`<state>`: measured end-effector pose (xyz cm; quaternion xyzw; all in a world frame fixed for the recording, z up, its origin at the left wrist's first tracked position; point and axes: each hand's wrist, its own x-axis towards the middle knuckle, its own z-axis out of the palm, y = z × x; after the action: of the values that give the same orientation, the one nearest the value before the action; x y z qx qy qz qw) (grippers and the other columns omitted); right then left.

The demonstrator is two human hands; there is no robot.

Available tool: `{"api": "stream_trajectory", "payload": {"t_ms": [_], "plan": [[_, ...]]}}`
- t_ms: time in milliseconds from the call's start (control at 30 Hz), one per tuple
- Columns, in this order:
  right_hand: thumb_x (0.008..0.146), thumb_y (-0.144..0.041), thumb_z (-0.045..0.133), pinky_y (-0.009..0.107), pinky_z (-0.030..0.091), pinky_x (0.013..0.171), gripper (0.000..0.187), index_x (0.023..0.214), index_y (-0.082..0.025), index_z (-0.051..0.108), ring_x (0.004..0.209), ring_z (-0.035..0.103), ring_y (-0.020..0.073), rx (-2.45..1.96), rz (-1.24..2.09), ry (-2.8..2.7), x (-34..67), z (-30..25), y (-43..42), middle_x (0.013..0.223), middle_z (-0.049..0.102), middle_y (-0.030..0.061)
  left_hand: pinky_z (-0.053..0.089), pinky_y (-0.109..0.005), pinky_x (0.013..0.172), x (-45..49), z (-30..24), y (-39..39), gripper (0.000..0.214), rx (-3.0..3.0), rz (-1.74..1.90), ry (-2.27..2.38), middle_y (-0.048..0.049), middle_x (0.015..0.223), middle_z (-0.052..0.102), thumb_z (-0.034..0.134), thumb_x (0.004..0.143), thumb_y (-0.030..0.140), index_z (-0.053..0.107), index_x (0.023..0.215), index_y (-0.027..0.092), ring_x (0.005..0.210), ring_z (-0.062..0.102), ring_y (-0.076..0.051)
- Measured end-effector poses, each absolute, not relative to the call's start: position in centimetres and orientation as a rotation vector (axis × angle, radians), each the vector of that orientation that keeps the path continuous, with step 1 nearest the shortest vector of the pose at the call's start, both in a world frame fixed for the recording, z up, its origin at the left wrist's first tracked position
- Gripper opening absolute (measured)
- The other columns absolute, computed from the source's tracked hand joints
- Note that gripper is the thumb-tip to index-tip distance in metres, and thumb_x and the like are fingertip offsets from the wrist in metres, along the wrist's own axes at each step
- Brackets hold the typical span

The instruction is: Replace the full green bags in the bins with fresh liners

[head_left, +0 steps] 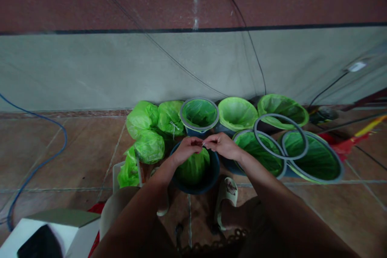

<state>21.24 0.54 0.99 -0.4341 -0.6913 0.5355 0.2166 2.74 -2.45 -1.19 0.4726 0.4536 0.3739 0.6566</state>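
My left hand (190,148) and my right hand (223,146) meet above a dark blue bucket (215,173), fingertips pinched together. A small white bit, which looks like a thin tie, shows between them. Right below, a green bin bag (193,167) stands in the bucket, its top gathered up to my fingers. My fingers partly cover the bag's neck. Behind the bucket stands a lined trash can (184,116) with a grey ring round its rim. To the left, a closed green bag (171,113) has white string round its neck.
More filled green bags (149,146) lie at the left, beside a white bin (116,177) holding green plastic. At the right stand several lined cans (237,113), with a loose grey ring (306,141) across two rims. A blue hose (62,151) curves over the tiles. An open box (81,236) is lower left.
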Motion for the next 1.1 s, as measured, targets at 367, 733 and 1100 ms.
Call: {"api": "stream_trajectory", "payload": {"t_ms": [367, 733, 1100], "plan": [[0.086, -0.058, 0.058, 0.017, 0.04, 0.039, 0.044, 0.101, -0.017, 0.065, 0.05, 0.057, 0.0085, -1.425, 1.926, -1.099, 20.0, 1.1, -0.6, 0.086, 0.071, 0.0074, 0.042, -0.023, 0.055, 3.1, -1.8, -2.5, 0.028, 1.235, 0.865, 1.053, 0.0029, 0.069, 0.057, 0.061, 0.08, 0.042, 0.056, 0.08, 0.015, 0.054, 0.052, -0.008], [0.092, -0.045, 0.053, 0.016, 0.036, 0.038, 0.034, 0.083, -0.013, 0.064, 0.042, 0.046, 0.0056, -1.548, 1.831, -1.336, 20.3, 1.3, 0.0, 0.056, 0.055, -0.0023, 0.045, -0.023, 0.056, 3.1, -1.9, -2.4, 0.022, 1.143, 0.907, 1.091, 0.0022, 0.064, 0.061, 0.062, 0.078, 0.037, 0.056, 0.076, 0.016, 0.053, 0.056, -0.009], [0.075, -0.038, 0.067, 0.017, 0.033, 0.042, 0.024, 0.071, -0.015, 0.066, 0.046, 0.046, 0.0058, -1.517, 1.773, -1.826, 20.8, 0.2, -0.4, 0.057, 0.059, -0.0018, 0.044, -0.025, 0.066, 2.8, -2.1, -2.4, 0.011, 1.039, 1.026, 1.256, 0.0011, 0.064, 0.064, 0.073, 0.058, 0.019, 0.065, 0.065, 0.014, 0.063, 0.057, -0.012]]}}
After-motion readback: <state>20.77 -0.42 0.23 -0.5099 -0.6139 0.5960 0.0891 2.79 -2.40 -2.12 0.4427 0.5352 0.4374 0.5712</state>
